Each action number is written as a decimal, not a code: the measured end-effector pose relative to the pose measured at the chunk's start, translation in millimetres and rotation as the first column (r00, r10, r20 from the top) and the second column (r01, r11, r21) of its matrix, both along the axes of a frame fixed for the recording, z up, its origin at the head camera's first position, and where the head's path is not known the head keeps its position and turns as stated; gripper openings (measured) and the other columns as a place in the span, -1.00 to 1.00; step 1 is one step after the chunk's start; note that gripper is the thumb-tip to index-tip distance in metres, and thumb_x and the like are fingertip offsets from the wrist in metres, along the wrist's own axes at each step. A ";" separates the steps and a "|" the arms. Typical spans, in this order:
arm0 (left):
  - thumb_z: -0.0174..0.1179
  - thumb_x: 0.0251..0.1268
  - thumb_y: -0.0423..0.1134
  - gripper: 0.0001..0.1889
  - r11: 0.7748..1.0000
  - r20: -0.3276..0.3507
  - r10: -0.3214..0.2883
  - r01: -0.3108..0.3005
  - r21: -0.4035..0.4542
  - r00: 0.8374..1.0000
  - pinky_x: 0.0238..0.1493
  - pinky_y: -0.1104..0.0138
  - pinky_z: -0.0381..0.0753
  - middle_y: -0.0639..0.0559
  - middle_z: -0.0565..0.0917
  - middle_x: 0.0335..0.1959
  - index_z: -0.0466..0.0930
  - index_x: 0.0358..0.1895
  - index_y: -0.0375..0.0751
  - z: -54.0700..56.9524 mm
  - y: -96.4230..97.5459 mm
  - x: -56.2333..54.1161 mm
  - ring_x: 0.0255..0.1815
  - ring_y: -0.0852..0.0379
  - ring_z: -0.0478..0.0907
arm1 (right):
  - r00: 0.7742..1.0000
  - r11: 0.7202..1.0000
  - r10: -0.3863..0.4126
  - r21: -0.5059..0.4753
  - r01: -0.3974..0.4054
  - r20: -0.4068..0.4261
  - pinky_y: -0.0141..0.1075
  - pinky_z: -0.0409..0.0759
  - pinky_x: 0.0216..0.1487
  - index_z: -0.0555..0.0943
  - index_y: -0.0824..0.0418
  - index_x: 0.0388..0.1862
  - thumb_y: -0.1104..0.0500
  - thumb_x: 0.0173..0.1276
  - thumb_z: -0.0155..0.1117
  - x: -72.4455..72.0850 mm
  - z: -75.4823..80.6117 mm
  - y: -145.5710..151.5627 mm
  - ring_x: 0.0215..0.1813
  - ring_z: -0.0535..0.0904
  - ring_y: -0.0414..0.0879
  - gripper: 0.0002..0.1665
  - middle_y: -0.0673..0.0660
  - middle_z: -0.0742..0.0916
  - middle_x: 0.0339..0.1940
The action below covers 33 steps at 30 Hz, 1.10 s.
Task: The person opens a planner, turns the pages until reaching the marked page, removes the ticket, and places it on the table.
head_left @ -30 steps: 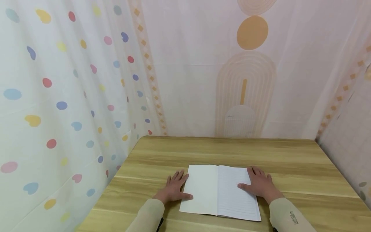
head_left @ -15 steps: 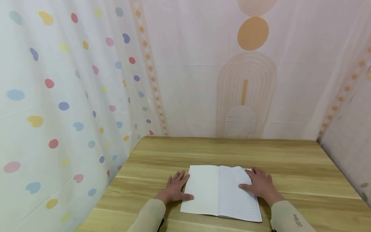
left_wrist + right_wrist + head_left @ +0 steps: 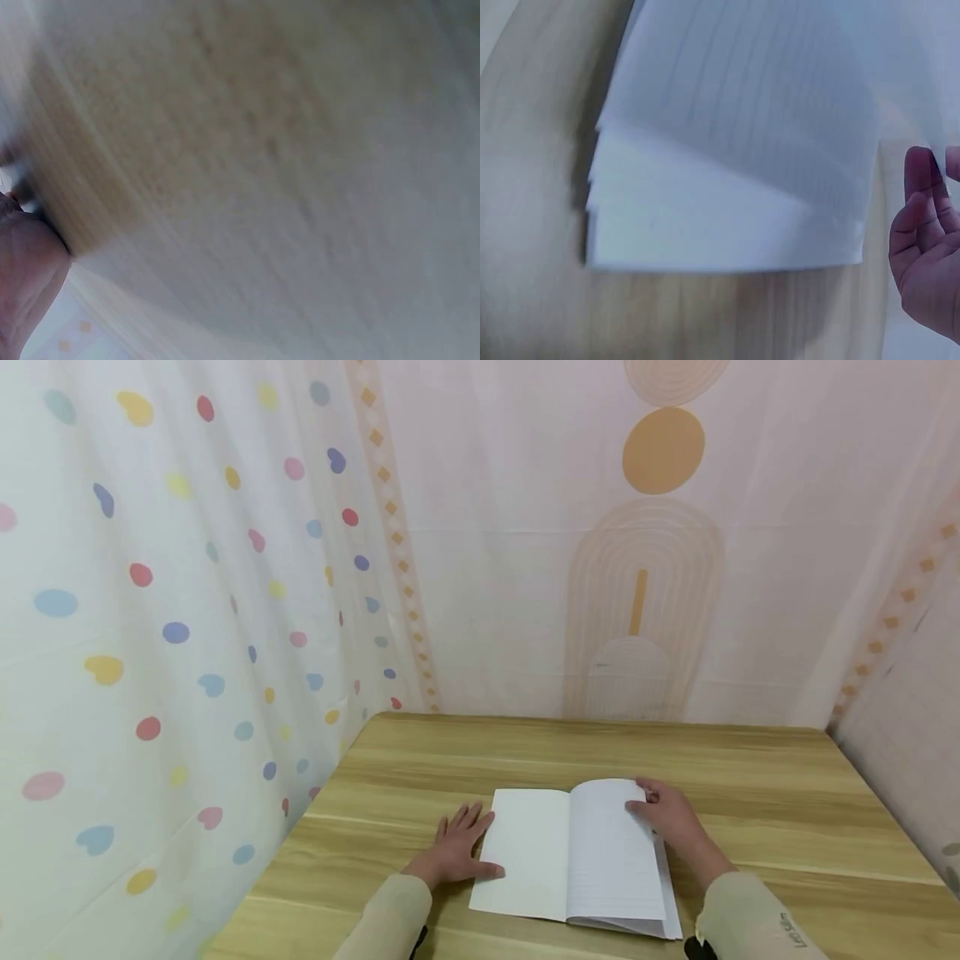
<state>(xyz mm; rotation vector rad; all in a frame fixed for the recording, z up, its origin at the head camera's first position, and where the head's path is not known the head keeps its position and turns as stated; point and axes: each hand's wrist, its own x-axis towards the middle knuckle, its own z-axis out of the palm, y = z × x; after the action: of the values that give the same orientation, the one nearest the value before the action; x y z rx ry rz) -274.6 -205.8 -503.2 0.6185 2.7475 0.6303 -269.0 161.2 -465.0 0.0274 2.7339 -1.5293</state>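
I see a book (image 3: 525, 860), left hand (image 3: 456, 849) spread at its left edge, right hand (image 3: 672, 816) pinching a page (image 3: 609, 852) by its far corner

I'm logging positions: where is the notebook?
The notebook lies open on the table, low, right of centre in head view, between left hand and right hand.

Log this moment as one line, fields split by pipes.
left hand: thumb on open notebook, left side | right hand: pinches lined page, raised at outer edge | notebook: lying on table
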 end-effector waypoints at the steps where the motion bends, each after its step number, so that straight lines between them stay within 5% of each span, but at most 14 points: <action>1: 0.35 0.17 0.22 0.03 1.000 0.001 -0.001 0.001 -0.001 1.000 0.45 -0.27 -0.35 -0.28 -0.09 0.60 0.06 0.57 -0.20 0.3 0.3 -0.2 0.59 -0.29 -0.26 | 1.000 1.000 -0.005 -0.023 0.005 0.018 -0.02 0.61 -0.02 0.29 0.49 0.42 0.19 0.41 0.25 -0.1 1.7 -0.7 0.06 0.56 0.20 -0.29 0.52 0.55 0.20; 13: 0.37 0.15 0.21 0.02 1.000 0.013 -0.005 0.005 0.030 1.000 0.45 -0.26 -0.35 -0.27 -0.08 0.60 0.09 0.56 -0.21 -2.2 0.8 -2.6 0.59 -0.29 -0.25 | 0.996 0.953 -0.036 -0.297 0.058 0.077 -0.20 0.65 -0.22 0.38 0.40 0.41 0.17 0.47 0.14 -0.9 22.0 -22.9 -0.17 0.65 -0.01 -0.40 0.37 0.66 0.07; 21: 0.38 0.15 0.17 -0.02 0.996 0.032 0.008 -0.010 0.087 0.999 0.46 -0.24 -0.35 -0.26 -0.05 0.60 0.16 0.53 -0.24 -1.1 0.5 -2.3 0.59 -0.29 -0.24 | 0.999 0.893 0.030 -0.450 -0.010 0.037 -0.26 0.66 -0.29 0.40 0.40 0.39 0.27 0.47 0.09 -2.7 30.3 -39.4 -0.31 0.68 -0.08 -0.45 0.25 0.73 -0.09; 26: 0.35 0.21 0.12 -0.09 0.993 0.030 0.013 -0.016 0.116 0.999 0.46 -0.25 -0.35 -0.27 -0.02 0.59 0.20 0.51 -0.27 1.0 1.1 -0.4 0.58 -0.31 -0.21 | 0.990 0.858 0.139 -0.496 -0.134 -0.027 -0.10 0.69 -0.07 0.36 0.45 0.40 0.28 0.51 0.05 -0.9 23.4 -55.8 -0.12 0.72 0.07 -0.47 0.35 0.70 0.03; 28: 0.29 0.28 0.10 -0.16 0.992 0.025 0.016 -0.019 0.124 1.000 0.46 -0.24 -0.34 -0.26 -0.01 0.59 0.21 0.51 -0.27 1.3 1.3 0.4 0.58 -0.30 -0.20 | 0.977 0.889 0.189 -0.407 -0.212 -0.096 -0.04 0.65 0.01 0.40 0.46 0.37 0.29 0.52 0.07 1.7 15.4 -62.8 -0.02 0.69 0.14 -0.50 0.38 0.68 0.08; 30: 0.18 0.40 0.05 -0.26 0.989 0.012 0.016 -0.017 0.149 1.000 0.45 -0.26 -0.34 -0.29 0.02 0.58 0.23 0.49 -0.29 0.5 1.2 1.3 0.58 -0.32 -0.18 | 0.942 0.936 0.280 -0.166 -0.311 -0.187 0.04 0.59 0.11 0.47 0.41 0.33 0.24 0.51 0.11 7.7 4.2 -68.1 0.10 0.64 0.20 -0.53 0.36 0.68 0.12; 32: 0.01 0.53 0.01 -0.38 0.984 -0.003 0.021 -0.020 0.174 1.000 0.43 -0.29 -0.33 -0.31 0.05 0.56 0.27 0.48 -0.31 -1.3 1.1 -0.8 0.57 -0.34 -0.16 | 0.884 0.922 0.383 0.165 -0.350 -0.267 0.14 0.50 0.18 0.55 0.33 0.27 0.15 0.47 0.19 13.8 -7.9 -73.0 0.15 0.60 0.22 -0.53 0.30 0.69 0.12; 33: -0.09 0.59 -0.01 -0.42 0.982 -0.009 0.024 -0.022 0.189 1.000 0.42 -0.31 -0.33 -0.32 0.07 0.56 0.28 0.46 -0.32 -2.0 1.0 -1.9 0.57 -0.35 -0.15 | 0.857 0.885 0.431 0.319 -0.340 -0.282 0.18 0.43 0.24 0.58 0.28 0.25 0.09 0.44 0.23 16.8 -13.5 -75.3 0.20 0.57 0.23 -0.52 0.27 0.68 0.13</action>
<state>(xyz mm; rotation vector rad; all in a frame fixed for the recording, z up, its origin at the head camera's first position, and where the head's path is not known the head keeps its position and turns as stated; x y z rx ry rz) -276.5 -204.8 -505.1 0.6326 2.7291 0.9038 -252.2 86.0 -478.6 -0.8210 2.9213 -1.1473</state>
